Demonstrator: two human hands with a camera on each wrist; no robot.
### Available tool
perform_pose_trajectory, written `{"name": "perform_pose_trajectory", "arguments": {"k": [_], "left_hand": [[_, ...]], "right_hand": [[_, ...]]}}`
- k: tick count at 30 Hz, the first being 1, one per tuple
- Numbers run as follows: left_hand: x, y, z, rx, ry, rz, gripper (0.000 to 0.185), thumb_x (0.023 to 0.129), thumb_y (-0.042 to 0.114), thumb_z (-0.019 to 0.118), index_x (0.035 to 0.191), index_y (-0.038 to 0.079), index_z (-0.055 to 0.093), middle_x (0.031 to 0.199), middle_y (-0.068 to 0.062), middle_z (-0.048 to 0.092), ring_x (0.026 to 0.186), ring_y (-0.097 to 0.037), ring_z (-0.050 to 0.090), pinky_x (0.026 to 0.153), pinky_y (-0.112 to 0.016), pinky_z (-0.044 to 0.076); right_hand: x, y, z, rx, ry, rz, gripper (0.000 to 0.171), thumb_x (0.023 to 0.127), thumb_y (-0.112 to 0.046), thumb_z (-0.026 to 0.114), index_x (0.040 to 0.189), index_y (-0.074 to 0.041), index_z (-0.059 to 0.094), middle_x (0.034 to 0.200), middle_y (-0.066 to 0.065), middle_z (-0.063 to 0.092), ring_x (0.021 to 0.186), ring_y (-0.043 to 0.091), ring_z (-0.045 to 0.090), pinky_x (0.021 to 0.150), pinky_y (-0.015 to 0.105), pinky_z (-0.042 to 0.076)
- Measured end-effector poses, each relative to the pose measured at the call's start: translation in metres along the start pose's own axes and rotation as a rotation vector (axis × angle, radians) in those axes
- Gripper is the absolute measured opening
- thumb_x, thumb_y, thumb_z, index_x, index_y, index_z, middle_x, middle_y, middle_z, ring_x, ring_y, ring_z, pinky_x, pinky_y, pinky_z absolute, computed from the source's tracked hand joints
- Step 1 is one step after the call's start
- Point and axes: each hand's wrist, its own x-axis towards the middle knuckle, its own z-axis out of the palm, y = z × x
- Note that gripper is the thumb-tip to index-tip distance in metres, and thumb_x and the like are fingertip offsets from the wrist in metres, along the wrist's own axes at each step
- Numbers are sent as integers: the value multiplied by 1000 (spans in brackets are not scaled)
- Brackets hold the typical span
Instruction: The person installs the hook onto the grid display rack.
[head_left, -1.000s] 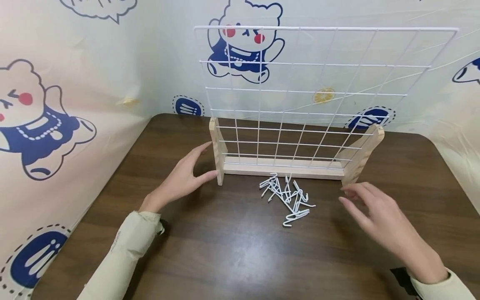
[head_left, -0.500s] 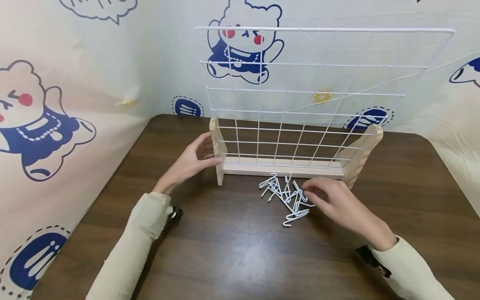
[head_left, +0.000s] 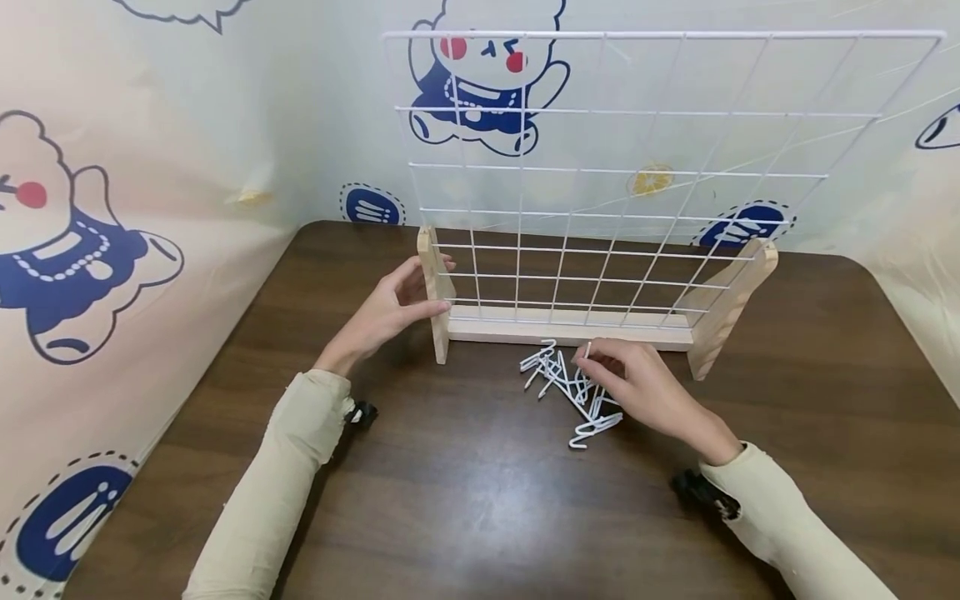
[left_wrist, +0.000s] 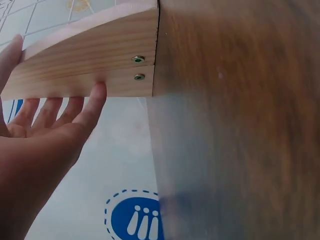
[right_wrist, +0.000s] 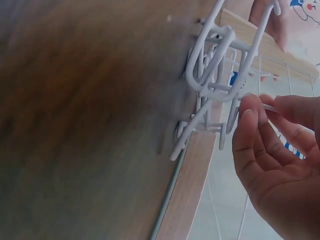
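My left hand (head_left: 381, 317) grips the left wooden side panel (head_left: 439, 346) of a stand, thumb on the near side, fingers round the far edge. In the left wrist view those fingers curl under the panel (left_wrist: 120, 47), which has two metal screws near its base. A white wire grid (head_left: 555, 248) stands upright and tilted in the stand. My right hand (head_left: 637, 379) is over the right side of a tangled pile of white metal hooks (head_left: 551, 375). Its thumb and fingertips pinch one white hook (right_wrist: 269, 107), mostly hidden by the fingers, beside the piled hooks (right_wrist: 215, 82).
The stand's wooden base bar (head_left: 510, 333) runs just behind the hooks, ending at the right side panel (head_left: 723, 317). All of it rests on a dark brown table (head_left: 480, 508). A cartoon-printed cloth (head_left: 285, 125) hangs behind and to the left.
My left hand has closed round the left side panel. The right hand has come left from beside the right panel to the pile and now pinches a hook. The head view has shifted slightly.
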Motion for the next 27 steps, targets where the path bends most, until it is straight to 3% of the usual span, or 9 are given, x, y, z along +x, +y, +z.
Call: {"name": "perform_pose_trajectory", "arguments": {"k": [7,14,18,25,27], "left_hand": [[1,-4,0,-1,10,25,63,91,11,73,147,15,44,143,-3,51,138,-27,43,109,-46,40],[1,-5,0,-4,11,11,63,91,10,72,147,18,44,147,-9,48,138,-19,43,111,-49,37],[2,-4,0,-1,10,3,65,91,9,71,149,16,42,148,-10,47,140,-18,40,113,-50,33],[-5,17,6,10,6,-28,67,92,7,69,151,9,37,149,-12,45,142,-21,37,114,-48,32],[-5,15,5,10,5,-26,66,92,9,69,151,12,38,150,-13,45,141,-20,39,113,-48,34]], "right_hand": [[-1,-1,-6,0,81,-9,11,97,-12,66,98,-10,76,99,-2,74,93,9,66,80,33,53],[-2,-6,-15,42,144,-16,10,93,-7,69,98,-11,77,98,-1,75,89,8,68,79,15,50],[-2,-11,-23,39,186,-55,14,92,-3,70,101,-10,77,98,-1,75,88,9,67,80,12,48],[-2,-19,-39,12,249,-134,18,89,4,70,100,-8,77,98,2,75,87,3,67,77,12,50],[-3,-22,-42,11,260,-134,18,89,4,70,100,-9,77,97,3,75,87,1,67,76,12,51]]}}
